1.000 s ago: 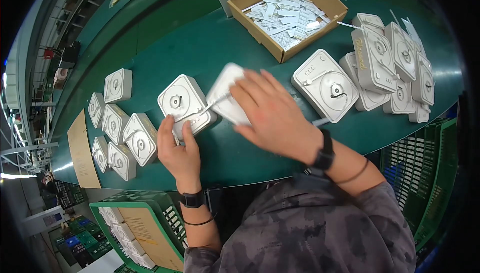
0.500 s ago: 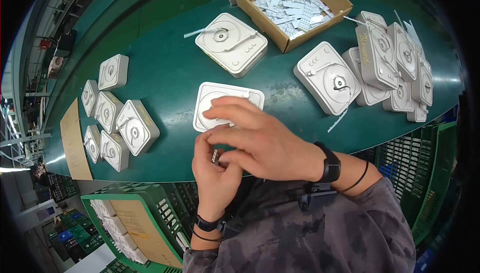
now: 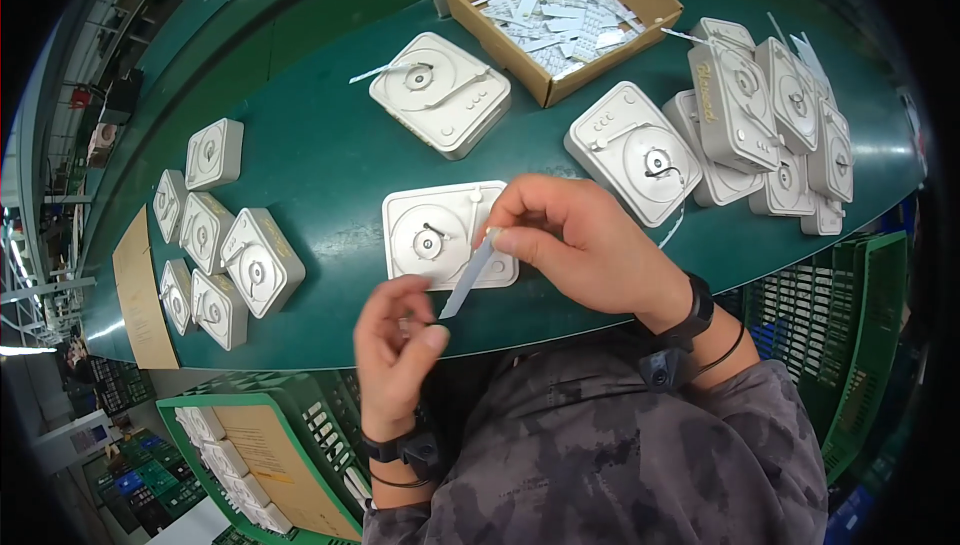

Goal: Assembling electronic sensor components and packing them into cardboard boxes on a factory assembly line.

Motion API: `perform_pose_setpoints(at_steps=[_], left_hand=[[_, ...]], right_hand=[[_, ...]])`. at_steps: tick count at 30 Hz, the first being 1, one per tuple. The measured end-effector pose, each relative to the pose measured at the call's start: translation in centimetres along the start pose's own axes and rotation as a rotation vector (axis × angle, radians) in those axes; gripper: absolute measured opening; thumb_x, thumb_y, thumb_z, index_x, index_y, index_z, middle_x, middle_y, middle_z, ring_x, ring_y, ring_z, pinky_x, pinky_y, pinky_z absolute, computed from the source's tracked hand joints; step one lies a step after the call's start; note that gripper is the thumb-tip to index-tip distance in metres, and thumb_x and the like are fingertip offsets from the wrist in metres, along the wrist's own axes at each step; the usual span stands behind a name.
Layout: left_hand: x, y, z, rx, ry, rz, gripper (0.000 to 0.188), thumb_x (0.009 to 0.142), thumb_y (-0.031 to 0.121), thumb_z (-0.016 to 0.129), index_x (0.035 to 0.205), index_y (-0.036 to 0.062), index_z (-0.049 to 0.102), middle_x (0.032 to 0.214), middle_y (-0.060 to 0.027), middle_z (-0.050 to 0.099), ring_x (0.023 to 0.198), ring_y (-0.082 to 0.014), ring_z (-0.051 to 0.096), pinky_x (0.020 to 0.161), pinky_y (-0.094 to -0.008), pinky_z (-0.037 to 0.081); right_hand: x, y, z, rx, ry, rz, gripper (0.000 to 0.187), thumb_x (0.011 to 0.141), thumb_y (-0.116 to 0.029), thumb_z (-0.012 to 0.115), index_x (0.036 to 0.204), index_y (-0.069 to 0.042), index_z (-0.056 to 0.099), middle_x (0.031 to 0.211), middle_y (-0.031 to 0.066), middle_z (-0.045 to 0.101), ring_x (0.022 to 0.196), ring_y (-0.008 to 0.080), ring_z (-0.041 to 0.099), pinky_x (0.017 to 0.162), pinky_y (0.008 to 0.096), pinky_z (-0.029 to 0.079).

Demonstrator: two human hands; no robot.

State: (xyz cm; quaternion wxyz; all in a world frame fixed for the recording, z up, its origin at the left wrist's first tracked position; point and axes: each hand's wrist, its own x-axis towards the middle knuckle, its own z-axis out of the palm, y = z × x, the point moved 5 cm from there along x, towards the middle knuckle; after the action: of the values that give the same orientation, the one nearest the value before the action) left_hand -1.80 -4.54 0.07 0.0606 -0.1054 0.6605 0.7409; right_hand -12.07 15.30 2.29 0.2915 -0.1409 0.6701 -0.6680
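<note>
My right hand (image 3: pixel 585 245) pinches the upper end of a narrow pale-blue strip (image 3: pixel 466 280) between thumb and forefinger. The strip slants down toward my left hand (image 3: pixel 395 345), whose fingers are curled in toward the thumb close to its lower end. Whatever lies between those left fingers is too small to make out. Just beyond my hands, a white turntable-shaped device (image 3: pixel 415 215) lies flat on the green table, partly covered by my right hand and the strip. On its round platter are a raised hub and a short dark wire.
Behind stands another white device (image 3: pixel 440 95) with a strip sticking out, beside a cardboard box (image 3: pixel 548 85) of printed strips. One device (image 3: pixel 640 160) lies right, near a stacked pile (image 3: pixel 740 115). Several devices (image 3: pixel 255 260) sit left. Green crates (image 3: pixel 290 415) flank me below the table edge.
My hands have drawn apart, the right moving up and right with the pale-blue strip now showing. The left has shifted slightly left, uncovering the near device. The whole view has shifted a little.
</note>
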Motion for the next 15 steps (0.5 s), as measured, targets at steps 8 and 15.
perform_pose_setpoints(at_steps=[8,15], left_hand=[[1.4,2.5,4.2,0.418,0.061,0.339,0.024,0.085,-0.006,0.073,0.108,-0.0016,0.068,0.093,-0.0013,0.067,0.069,-0.003,0.048,0.06,-0.0188,0.037],[0.8,1.7,5.2,0.409,0.14,0.37,0.011,0.087,-0.004,0.072,0.095,-0.0001,0.066,0.095,-0.0065,0.065,0.063,-0.0067,0.05,0.055,-0.0215,0.04]], right_hand=[[-1.3,-1.0,1.1,-0.426,-0.034,-0.285,0.008,0.089,-0.007,0.067,0.094,-0.001,0.064,0.079,0.0129,0.067,0.069,0.0298,0.066,0.063,0.0352,0.05],[-2.6,0.0,1.6,-0.444,0.013,-0.3,0.007,0.085,-0.006,0.066,0.09,-0.001,0.062,0.079,0.0143,0.065,0.073,0.0364,0.063,0.063,0.0394,0.049]])
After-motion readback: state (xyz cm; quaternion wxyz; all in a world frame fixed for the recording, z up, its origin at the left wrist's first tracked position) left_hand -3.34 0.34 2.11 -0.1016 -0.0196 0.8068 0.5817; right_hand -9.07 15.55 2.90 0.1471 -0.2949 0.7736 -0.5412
